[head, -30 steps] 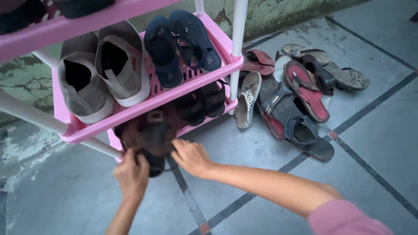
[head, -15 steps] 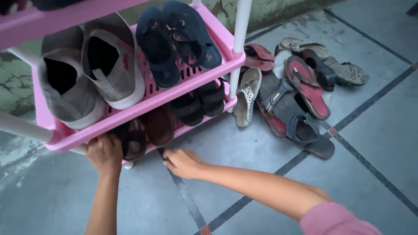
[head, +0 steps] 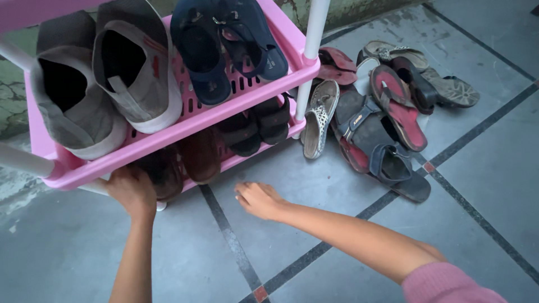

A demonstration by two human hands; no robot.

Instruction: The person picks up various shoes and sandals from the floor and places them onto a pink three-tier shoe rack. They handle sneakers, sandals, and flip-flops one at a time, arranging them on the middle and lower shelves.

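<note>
Floor-level, left hand [head: 132,191] touches brown sandals [head: 179,165].

Grey tiled floor [head: 483,185], cracked green wall [head: 14,106]

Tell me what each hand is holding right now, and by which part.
The right hand holds nothing. The left hand is against the brown shoes on the rack's bottom shelf; a grip cannot be told.

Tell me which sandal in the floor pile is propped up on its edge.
The cream sandal with a dark spotted pattern, leftmost in the pile, beside the white rack post. It stands tilted on its edge; the red-soled flip-flop and the others lie flatter.
</note>
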